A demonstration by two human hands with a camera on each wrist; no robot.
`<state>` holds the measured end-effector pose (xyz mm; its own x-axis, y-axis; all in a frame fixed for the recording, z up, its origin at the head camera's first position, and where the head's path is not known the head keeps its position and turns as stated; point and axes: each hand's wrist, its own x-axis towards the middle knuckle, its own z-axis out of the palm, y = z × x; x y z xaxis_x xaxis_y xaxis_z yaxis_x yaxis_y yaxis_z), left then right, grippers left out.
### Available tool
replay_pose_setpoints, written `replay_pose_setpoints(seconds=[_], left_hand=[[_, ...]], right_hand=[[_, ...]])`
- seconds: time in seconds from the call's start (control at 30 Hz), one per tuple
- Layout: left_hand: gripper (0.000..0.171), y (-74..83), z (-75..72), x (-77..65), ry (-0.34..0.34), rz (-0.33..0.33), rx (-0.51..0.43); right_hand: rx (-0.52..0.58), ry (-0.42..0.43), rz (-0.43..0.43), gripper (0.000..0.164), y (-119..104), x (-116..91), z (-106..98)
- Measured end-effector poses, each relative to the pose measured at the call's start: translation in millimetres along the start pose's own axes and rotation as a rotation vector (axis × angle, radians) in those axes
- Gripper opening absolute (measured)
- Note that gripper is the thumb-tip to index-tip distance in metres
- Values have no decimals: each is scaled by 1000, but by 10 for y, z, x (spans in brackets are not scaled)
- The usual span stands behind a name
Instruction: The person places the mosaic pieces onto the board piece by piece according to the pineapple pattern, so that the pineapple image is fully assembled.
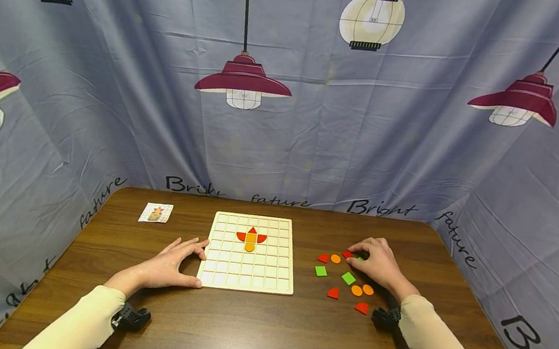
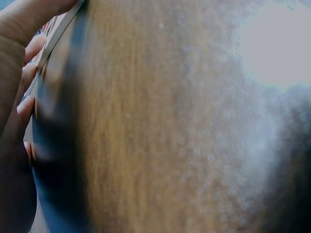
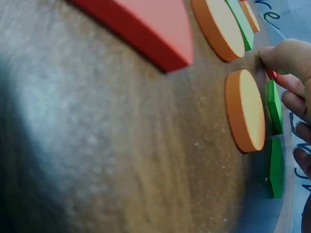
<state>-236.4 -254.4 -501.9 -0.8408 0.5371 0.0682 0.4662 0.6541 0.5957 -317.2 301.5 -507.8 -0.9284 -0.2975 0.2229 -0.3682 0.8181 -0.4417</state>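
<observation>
My left hand [image 1: 169, 264] rests along the left edge of a pale gridded board [image 1: 245, 281], thumb at the lower left corner, fingers spread. On the board lie a red triangle [image 1: 252, 230], an orange square [image 1: 251, 238] with a red quarter-circle piece [image 1: 241, 237] on either side, and an orange disc [image 1: 249, 247] below. Right of the board, my right hand [image 1: 376, 260] pinches a red piece [image 1: 347, 254] between thumb and fingers; its full outline is hidden. In the right wrist view this red piece [image 3: 271, 74] shows at the fingertips.
Around the right hand lie loose red quarter-circle pieces [image 1: 333, 293], orange discs [image 1: 356, 290] and green squares [image 1: 320, 271]. A small picture card [image 1: 156, 213] with a coloured pattern lies at the back left of the wooden table [image 1: 218, 330]. A printed curtain [image 1: 283, 140] hangs behind.
</observation>
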Motion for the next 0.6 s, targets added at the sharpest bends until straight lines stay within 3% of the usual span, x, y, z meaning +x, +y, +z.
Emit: replay_pose_setpoints(seconds=[0.3, 0.43, 0.6], left_hand=[[53, 9, -13, -9, 3, 2, 3], [52, 0, -15, -7, 6, 4, 3], [52, -1, -6, -2, 6, 11, -4]], right_hand=[[-9, 43, -50, 25, -118, 107, 25], [4, 26, -101, 24, -396, 247, 57], [15, -57, -187, 21, -876, 447, 261]])
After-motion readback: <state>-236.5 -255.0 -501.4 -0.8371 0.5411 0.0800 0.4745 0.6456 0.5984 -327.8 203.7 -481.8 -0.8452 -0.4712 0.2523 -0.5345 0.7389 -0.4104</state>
